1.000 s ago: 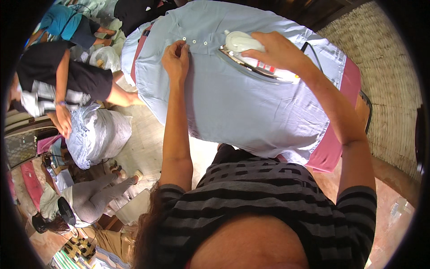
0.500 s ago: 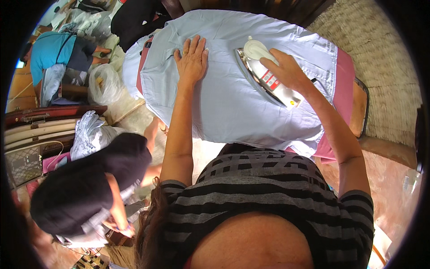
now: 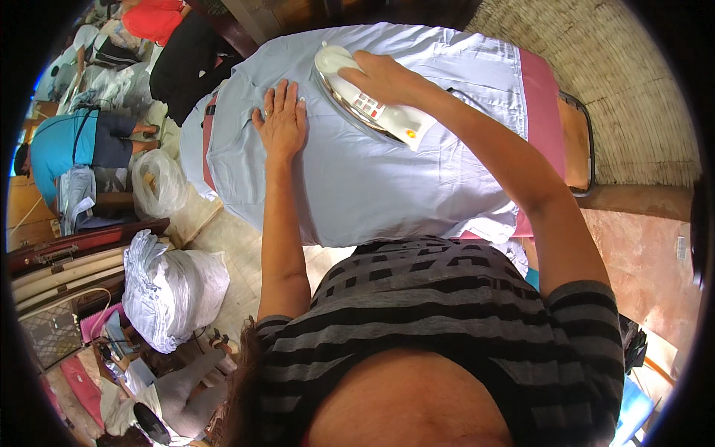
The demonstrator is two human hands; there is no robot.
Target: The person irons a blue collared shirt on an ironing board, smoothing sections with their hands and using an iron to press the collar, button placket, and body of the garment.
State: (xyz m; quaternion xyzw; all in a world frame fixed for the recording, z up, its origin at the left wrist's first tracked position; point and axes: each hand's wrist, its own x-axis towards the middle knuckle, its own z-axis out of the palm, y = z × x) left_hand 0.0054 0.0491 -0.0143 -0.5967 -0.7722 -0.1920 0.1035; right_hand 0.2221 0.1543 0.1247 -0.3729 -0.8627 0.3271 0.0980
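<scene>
A light blue cloth garment (image 3: pixel 350 194) is spread over an ironing board (image 3: pixel 542 112), whose maroon cover shows at the right end. My left hand (image 3: pixel 281 123) lies flat on the garment, left of the middle, fingers stretched out and holding nothing. My right hand (image 3: pixel 387 80) is wrapped round the handle of a white and silver iron (image 3: pixel 408 128). The iron sits on the cloth toward the board's far side, its narrow front end pointing up and left, a short way right of my left hand. Its soleplate is hidden underneath. Small creases run across the garment.
A white bag of cloth (image 3: pixel 179 290) stands on the floor at left, below a reddish-brown wooden edge (image 3: pixel 89 242). Farther left, a person in a turquoise shirt (image 3: pixel 71 141) bends over near a clear plastic bag (image 3: pixel 158 182). A woven mat wall (image 3: pixel 596 82) borders the far right.
My right hand has slid the iron left across the cloth, nearer my left hand, which stays flat in place. The view has shifted, and the person in black at lower left is gone from it.
</scene>
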